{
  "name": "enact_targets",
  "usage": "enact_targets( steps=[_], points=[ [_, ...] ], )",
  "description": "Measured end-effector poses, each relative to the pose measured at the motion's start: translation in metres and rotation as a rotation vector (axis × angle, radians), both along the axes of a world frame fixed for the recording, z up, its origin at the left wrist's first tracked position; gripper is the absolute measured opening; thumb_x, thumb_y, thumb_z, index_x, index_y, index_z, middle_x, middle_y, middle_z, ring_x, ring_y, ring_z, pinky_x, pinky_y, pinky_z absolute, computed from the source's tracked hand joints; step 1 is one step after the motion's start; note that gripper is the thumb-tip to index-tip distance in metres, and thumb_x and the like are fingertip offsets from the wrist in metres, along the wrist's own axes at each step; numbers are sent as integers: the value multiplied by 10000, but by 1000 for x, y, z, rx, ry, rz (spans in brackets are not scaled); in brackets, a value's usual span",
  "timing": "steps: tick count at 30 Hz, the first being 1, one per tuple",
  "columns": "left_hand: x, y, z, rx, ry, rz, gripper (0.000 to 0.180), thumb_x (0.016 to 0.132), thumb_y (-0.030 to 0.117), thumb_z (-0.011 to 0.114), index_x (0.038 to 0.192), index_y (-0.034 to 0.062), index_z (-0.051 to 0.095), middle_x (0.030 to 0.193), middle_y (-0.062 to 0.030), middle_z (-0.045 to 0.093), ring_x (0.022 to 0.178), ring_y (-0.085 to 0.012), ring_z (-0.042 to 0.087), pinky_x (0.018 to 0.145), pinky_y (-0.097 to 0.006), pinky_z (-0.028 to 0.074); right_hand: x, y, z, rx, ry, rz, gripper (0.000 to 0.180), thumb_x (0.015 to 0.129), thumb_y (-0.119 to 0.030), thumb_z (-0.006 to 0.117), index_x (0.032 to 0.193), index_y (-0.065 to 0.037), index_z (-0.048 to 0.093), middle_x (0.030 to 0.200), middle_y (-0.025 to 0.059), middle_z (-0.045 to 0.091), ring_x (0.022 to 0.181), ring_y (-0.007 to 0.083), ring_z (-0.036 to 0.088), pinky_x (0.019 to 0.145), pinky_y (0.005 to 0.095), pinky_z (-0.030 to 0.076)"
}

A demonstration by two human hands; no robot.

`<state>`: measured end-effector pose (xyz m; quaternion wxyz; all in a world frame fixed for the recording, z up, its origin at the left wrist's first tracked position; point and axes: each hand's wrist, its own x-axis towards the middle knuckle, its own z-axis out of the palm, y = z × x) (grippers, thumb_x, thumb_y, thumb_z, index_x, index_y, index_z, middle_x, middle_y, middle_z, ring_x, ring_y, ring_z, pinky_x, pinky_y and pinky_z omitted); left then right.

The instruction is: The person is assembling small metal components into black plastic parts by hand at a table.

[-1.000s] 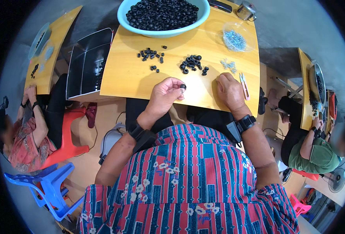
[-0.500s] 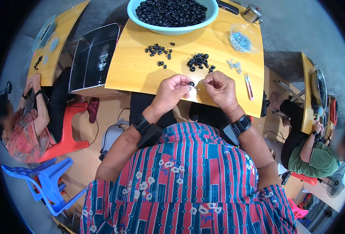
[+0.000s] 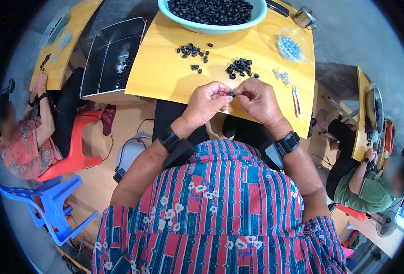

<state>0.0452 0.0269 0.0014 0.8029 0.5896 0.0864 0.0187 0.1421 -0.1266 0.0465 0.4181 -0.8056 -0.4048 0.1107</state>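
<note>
Over the near edge of the yellow table (image 3: 165,82), my left hand (image 3: 205,102) pinches a small black round plastic piece (image 3: 230,94) between thumb and fingertips. My right hand (image 3: 259,101) is closed in a pinch right beside that piece, its fingertips meeting it; whatever they grip is too small to make out. Just beyond my hands lies a pile of black ring-like pieces (image 3: 239,67). Farther left, small black cylinders (image 3: 190,50) are scattered. To the right of my right hand are tiny clear-bluish pieces (image 3: 281,76) and thread snips (image 3: 296,101).
A light-blue basin (image 3: 183,25) full of black pieces stands at the far edge. Beyond the right pile are a clear bowl (image 3: 297,57) of bluish bits and a metal cup (image 3: 304,17). A black-lined box (image 3: 102,64) adjoins the table's left. People work at tables on both sides.
My right hand has moved left, closing the gap to the black piece in my left hand. The table has shifted slightly right and up in the view.
</note>
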Motion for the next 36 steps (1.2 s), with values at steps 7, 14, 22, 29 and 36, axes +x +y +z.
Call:
enact_targets(
  steps=[7,14,22,29,36],
  points=[
    [1,-1,-2,-7,-13,-7,140,863,28,613,991,-24,587,856,-32,622,711,-65,596,646,-214,519,-3,10,14,-55,-214,133,128,719,-10,599,839,-43,630,783,159,604,749,339,604,671,371,493],
    [-1,1,2,-43,39,-47,164,888,41,581,1042,-16,574,910,-33,609,756,-72,585,699,-218,510,-1,-1,0,293,588,-210,81,832,34,594,898,27,641,846,13,635,663,69,573,628,209,487],
    [-1,2,-1,-71,-23,8,149,881,28,577,1013,-40,565,881,-56,611,722,-82,599,679,-224,526,-21,-1,-12,232,612,-273,128,832,17,606,951,16,654,831,38,656,689,83,588,618,221,492],
    [-1,2,-1,-72,-15,13,148,877,32,583,1006,-38,565,880,-57,613,717,-85,598,676,-226,522,-24,2,-12,232,618,-298,81,825,-5,628,891,27,662,760,33,651,620,74,571,583,213,483],
    [-1,4,2,-25,0,-37,150,889,31,563,1030,-21,560,895,-43,604,759,-87,587,713,-229,514,-21,5,-9,202,652,-304,66,826,-13,635,872,27,661,743,31,648,611,70,567,577,207,477]
  ],
)
